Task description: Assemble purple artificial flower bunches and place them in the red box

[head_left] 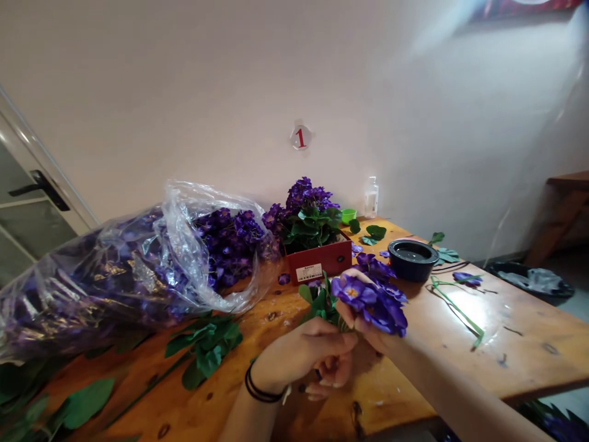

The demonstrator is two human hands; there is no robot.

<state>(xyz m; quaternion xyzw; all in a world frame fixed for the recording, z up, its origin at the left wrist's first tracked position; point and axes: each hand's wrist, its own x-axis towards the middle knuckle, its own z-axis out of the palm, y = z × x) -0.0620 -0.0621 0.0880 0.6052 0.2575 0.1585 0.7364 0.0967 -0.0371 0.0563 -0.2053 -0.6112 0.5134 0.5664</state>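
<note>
Purple artificial flowers (377, 301) with green stems are gripped between both hands above the wooden table. My left hand (317, 350), with black bands at its wrist, closes around the stems below the blooms. Close against it, my right hand (356, 316) pinches the bunch just under the petals, its fingers partly hidden by the blooms. Green leaves (322, 304) stick out to the left of the bunch. Just behind stands a red box (322, 258) with a white label, holding a cluster of purple flowers (308, 196) and leaves.
A clear plastic bag (115, 270) full of purple flowers covers the left side. Leafy stems (207, 347) lie before it. A dark round bowl (413, 261), a green cup (348, 216) and a clear bottle (370, 197) stand toward the back right. Loose green strips (460, 313) lie on the table (519, 356).
</note>
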